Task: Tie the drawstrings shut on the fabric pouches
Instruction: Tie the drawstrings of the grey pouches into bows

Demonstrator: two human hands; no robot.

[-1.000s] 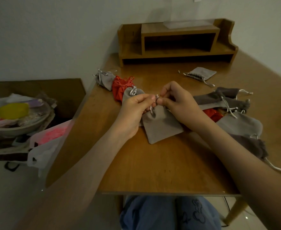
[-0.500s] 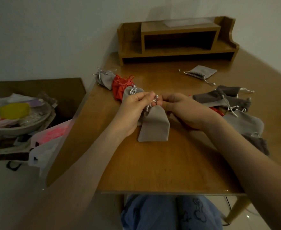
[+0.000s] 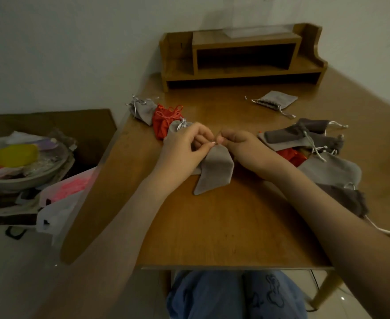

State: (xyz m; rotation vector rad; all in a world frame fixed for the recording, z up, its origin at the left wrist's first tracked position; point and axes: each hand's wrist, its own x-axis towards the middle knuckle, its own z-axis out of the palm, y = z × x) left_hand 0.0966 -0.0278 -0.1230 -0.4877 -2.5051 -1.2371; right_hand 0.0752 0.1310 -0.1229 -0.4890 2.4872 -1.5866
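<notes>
Wooden surface (image 3: 212, 226) carries tied pouches (image 3: 166, 120) left and an untied heap (image 3: 316, 143) right, likely sorting done from pending. Between them lies 1 grey pouch (image 3: 217, 169); left hand (image 3: 184, 148) and right hand (image 3: 247, 148) pinch its drawstring (image 3: 213, 142) at the mouth.
</notes>
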